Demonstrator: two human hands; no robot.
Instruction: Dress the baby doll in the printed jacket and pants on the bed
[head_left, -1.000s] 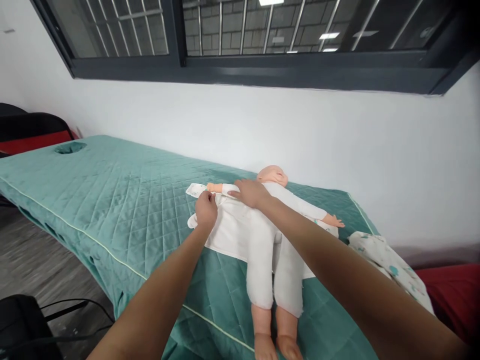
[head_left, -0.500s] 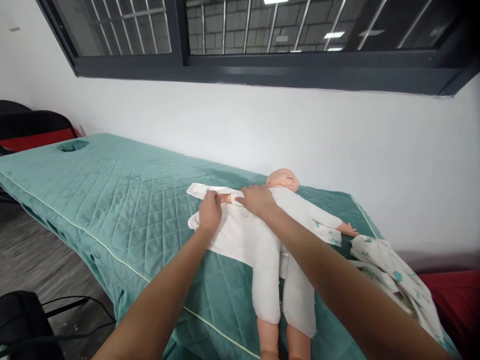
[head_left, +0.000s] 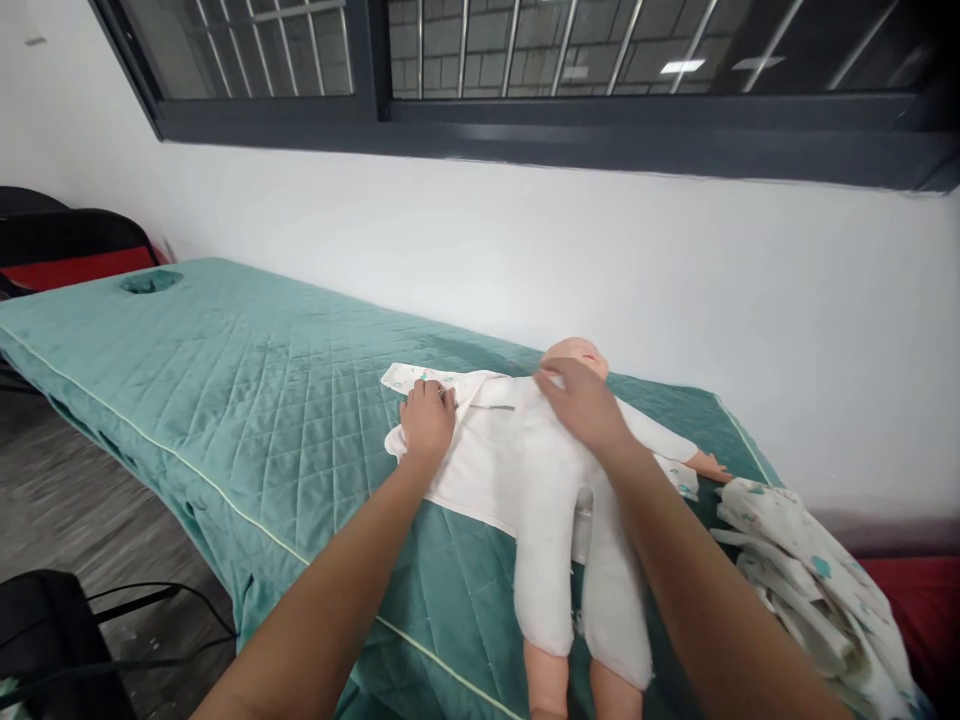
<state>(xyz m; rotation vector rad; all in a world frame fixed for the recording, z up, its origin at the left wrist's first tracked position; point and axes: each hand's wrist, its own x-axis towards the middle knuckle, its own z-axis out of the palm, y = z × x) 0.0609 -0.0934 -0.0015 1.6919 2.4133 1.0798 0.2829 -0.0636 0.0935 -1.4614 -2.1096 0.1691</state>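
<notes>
A baby doll in a white suit lies on its back on an opened white garment with a printed sleeve. My left hand is closed at the base of that sleeve, around the doll's arm end or the cloth; its fingertips are partly hidden. Over the doll's upper chest, just below its head, lies my right hand, fingers bent; whether they pinch cloth there is hidden. The doll's other arm stretches right, its bare hand showing beyond the cuff.
Crumpled printed cloth lies at the right end of the green quilted bed. Behind are a white wall and a barred window. Something red stands at the right edge, black-and-red chairs at the far left, and a black object with cables lower left.
My right hand has moved right, from the doll's forearm to its upper chest. The doll's hand beside my left hand no longer shows. The view has shifted slightly.
</notes>
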